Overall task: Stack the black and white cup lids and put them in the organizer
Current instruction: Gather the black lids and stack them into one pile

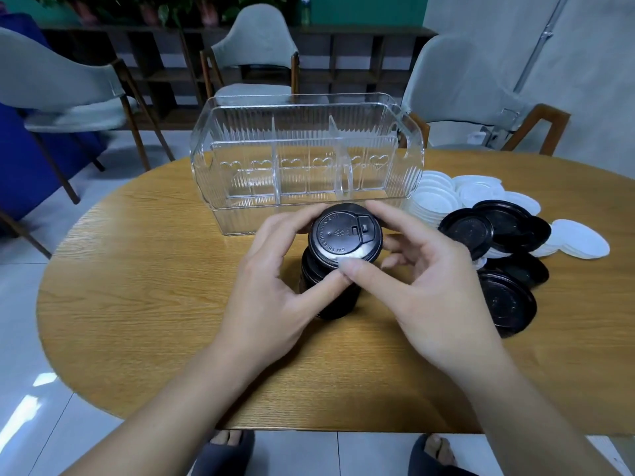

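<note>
A stack of black cup lids (pixel 330 297) stands on the wooden table (pixel 137 304) in front of me. Its top black lid (pixel 343 237) sits tilted, off-centre from the stack below. My left hand (pixel 275 286) grips the stack and the lid's left edge. My right hand (pixel 419 276) pinches the top lid's right and near edges. Behind stands the clear plastic organizer (pixel 305 159) with dividers, nothing in it. Loose black lids (pixel 494 235) and white lids (pixel 436 197) lie heaped at the right.
Grey chairs with wooden frames stand behind the table: one at the left (pixel 68 91), one at the centre (pixel 257 53), one at the right (pixel 457 94). A dark shelf runs along the back wall. My sandalled feet show below the table's near edge.
</note>
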`<state>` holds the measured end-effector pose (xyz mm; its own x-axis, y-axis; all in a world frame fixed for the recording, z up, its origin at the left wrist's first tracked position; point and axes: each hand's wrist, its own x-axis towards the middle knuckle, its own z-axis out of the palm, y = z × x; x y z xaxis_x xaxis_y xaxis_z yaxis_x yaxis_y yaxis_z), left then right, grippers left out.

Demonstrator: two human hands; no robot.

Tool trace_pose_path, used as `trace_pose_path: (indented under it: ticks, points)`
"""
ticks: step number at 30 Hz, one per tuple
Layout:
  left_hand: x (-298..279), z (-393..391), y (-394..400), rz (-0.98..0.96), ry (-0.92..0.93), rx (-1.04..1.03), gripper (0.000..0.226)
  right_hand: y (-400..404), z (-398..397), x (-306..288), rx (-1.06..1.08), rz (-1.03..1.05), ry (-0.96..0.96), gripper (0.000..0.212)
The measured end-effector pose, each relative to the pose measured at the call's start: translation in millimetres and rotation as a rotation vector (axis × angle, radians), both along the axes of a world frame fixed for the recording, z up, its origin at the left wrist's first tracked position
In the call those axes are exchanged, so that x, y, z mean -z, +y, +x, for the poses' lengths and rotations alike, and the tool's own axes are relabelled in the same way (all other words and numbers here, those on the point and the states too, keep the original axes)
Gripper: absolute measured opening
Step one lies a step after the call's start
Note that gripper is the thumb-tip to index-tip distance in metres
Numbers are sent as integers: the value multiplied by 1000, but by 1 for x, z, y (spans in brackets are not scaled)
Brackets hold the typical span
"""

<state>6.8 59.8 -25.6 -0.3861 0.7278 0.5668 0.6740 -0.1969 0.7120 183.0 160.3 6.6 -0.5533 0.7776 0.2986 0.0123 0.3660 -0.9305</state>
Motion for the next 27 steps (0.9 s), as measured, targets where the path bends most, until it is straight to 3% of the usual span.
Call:
trace_pose_path:
  ticks: [2, 11, 15, 21, 27]
  points:
    - [2, -3, -2, -25, 67, -25, 68, 1, 0, 2, 69, 111, -111, 61]
    - [9, -8, -7, -104, 181, -55, 78, 5, -4, 6, 70, 153, -230, 54]
    - [11, -8, -8, -167, 108, -11, 93, 5, -6, 8, 108, 227, -254, 47]
    - [13, -13, -7, -226, -47, 74, 82, 10, -7, 16, 66, 290, -308, 53]
    - [14, -10, -7, -308, -75, 105, 91, 13, -2, 12, -6, 249, -278, 46]
